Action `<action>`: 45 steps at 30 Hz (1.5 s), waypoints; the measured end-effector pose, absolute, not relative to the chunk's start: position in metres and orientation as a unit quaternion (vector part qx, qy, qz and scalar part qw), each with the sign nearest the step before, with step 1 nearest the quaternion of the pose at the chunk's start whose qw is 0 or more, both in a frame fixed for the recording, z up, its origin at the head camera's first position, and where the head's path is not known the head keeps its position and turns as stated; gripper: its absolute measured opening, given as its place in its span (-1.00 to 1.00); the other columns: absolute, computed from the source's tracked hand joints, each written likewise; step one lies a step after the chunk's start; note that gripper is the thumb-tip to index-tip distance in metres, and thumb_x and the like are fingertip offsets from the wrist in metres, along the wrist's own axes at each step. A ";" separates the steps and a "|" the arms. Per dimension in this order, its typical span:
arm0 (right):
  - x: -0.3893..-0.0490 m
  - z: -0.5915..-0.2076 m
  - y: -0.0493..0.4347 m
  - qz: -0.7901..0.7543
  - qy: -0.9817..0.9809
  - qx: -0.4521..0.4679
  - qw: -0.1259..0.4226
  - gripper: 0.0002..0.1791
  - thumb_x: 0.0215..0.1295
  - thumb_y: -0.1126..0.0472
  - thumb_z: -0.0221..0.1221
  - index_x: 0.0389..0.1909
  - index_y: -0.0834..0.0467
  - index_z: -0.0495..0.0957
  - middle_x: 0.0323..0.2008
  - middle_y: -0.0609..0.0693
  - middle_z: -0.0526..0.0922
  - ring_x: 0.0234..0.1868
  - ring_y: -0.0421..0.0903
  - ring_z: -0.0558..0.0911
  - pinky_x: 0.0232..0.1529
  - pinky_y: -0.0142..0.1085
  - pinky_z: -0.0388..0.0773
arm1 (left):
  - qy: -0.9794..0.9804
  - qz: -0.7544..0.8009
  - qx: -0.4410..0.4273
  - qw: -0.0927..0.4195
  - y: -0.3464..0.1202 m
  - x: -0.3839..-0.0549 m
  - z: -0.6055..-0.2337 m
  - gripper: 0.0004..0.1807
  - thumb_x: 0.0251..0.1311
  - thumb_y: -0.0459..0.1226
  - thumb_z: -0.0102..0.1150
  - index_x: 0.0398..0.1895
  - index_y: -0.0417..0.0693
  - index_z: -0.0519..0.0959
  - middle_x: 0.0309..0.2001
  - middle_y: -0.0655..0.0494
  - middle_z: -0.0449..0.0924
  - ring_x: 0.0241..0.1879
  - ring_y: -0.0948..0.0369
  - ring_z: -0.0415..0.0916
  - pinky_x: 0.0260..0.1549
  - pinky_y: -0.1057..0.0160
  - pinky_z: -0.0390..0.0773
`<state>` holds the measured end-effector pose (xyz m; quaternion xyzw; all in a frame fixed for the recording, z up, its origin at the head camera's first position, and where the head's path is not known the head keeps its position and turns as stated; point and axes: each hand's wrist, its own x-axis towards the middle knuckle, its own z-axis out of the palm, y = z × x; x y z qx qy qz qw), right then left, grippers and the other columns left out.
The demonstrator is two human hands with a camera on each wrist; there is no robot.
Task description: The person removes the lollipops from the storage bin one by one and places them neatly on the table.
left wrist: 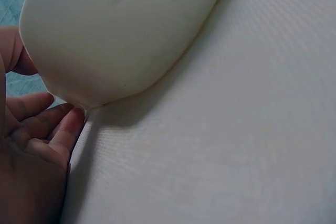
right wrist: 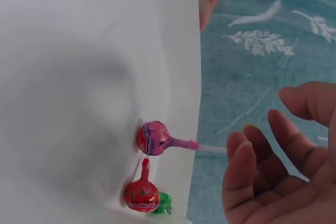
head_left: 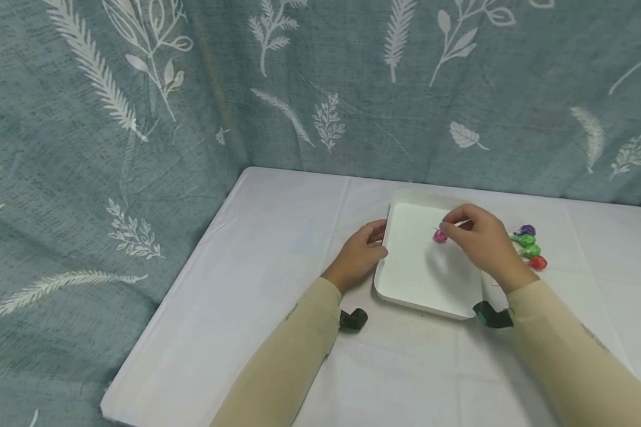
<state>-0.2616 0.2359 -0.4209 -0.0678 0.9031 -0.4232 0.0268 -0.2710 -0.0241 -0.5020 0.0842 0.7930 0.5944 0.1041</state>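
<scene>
A white rectangular tray (head_left: 416, 261) lies on the table. My left hand (head_left: 358, 252) holds its left side, with thumb and fingers at the wall; in the left wrist view the fingertips (left wrist: 73, 116) are at the tray's lower edge. Over the tray, my right hand (head_left: 481, 237) pinches the thin white stick of a pink-purple lollipop (head_left: 440, 236). Its round wrapped head (right wrist: 153, 138) shows in the right wrist view. Close to it, a red lollipop (right wrist: 142, 195) and a green one (right wrist: 164, 203) lie in the tray's corner, mostly hidden by my right hand in the head view.
Right of the tray lie several more wrapped lollipops: a purple one (head_left: 526, 229), green ones (head_left: 524, 239) and a red one (head_left: 538, 263). A white cloth (head_left: 278, 237) covers the table. Behind it hangs a blue-green curtain (head_left: 352, 71) with white leaf patterns.
</scene>
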 end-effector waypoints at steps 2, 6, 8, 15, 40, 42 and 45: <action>-0.266 -0.420 0.235 -0.417 0.905 -0.069 0.040 -0.68 0.63 0.04 0.23 0.09 0.23 0.62 0.06 0.20 0.64 0.04 0.16 0.56 -0.02 -0.01 0.57 | 0.795 0.592 0.084 0.101 -0.025 -0.271 -0.502 -0.26 0.40 -0.30 0.12 0.67 -0.05 0.34 0.50 0.00 0.48 0.35 0.14 0.55 0.34 0.17 0.54; -0.274 -0.421 0.233 -0.413 0.906 -0.064 0.065 -0.67 0.62 0.04 0.23 0.11 0.23 0.61 0.06 0.20 0.63 0.04 0.16 0.55 -0.03 -0.02 0.56 | 0.797 0.590 0.080 0.099 -0.025 -0.272 -0.503 -0.26 0.39 -0.30 0.12 0.67 -0.05 0.34 0.50 0.00 0.49 0.34 0.14 0.56 0.34 0.16 0.54; -0.278 -0.423 0.233 -0.412 0.906 -0.063 0.074 -0.64 0.62 0.02 0.23 0.13 0.24 0.60 0.08 0.20 0.62 0.05 0.16 0.56 -0.02 -0.02 0.56 | 0.796 0.591 0.082 0.101 -0.025 -0.272 -0.504 -0.26 0.39 -0.31 0.12 0.67 -0.04 0.34 0.50 0.00 0.49 0.34 0.14 0.56 0.34 0.16 0.54; -0.290 -0.433 0.232 -0.402 0.905 -0.082 0.109 -0.60 0.61 0.06 0.24 0.20 0.29 0.59 0.19 0.29 0.65 0.18 0.22 0.63 0.08 0.10 0.59 | 0.794 0.594 0.088 0.097 -0.024 -0.272 -0.504 -0.26 0.39 -0.32 0.12 0.67 -0.05 0.35 0.49 -0.02 0.50 0.34 0.14 0.57 0.33 0.18 0.55; -0.295 -0.472 0.219 -0.363 0.922 -0.112 0.071 -0.76 0.52 0.40 0.25 0.13 0.32 0.62 0.04 0.26 0.63 0.07 0.19 0.57 0.20 0.14 0.55 | 0.792 0.594 0.097 0.099 -0.023 -0.271 -0.501 -0.26 0.40 -0.29 0.18 0.67 -0.03 0.36 0.50 0.03 0.49 0.30 0.19 0.58 0.29 0.24 0.56; -0.295 -0.473 0.219 -0.368 0.921 -0.111 0.071 -0.76 0.53 0.39 0.24 0.14 0.31 0.61 0.04 0.26 0.63 0.07 0.19 0.56 0.19 0.12 0.54 | 0.793 0.594 0.096 0.101 -0.023 -0.271 -0.501 -0.26 0.39 -0.29 0.18 0.66 -0.03 0.36 0.50 0.03 0.49 0.30 0.19 0.58 0.29 0.24 0.56; -0.294 -0.473 0.219 -0.381 0.916 -0.109 0.062 -0.77 0.55 0.39 0.21 0.14 0.30 0.62 0.05 0.25 0.62 0.06 0.18 0.55 0.16 0.08 0.54 | 0.792 0.594 0.095 0.104 -0.023 -0.271 -0.502 -0.25 0.38 -0.29 0.18 0.66 -0.03 0.36 0.50 0.03 0.49 0.29 0.20 0.58 0.28 0.24 0.56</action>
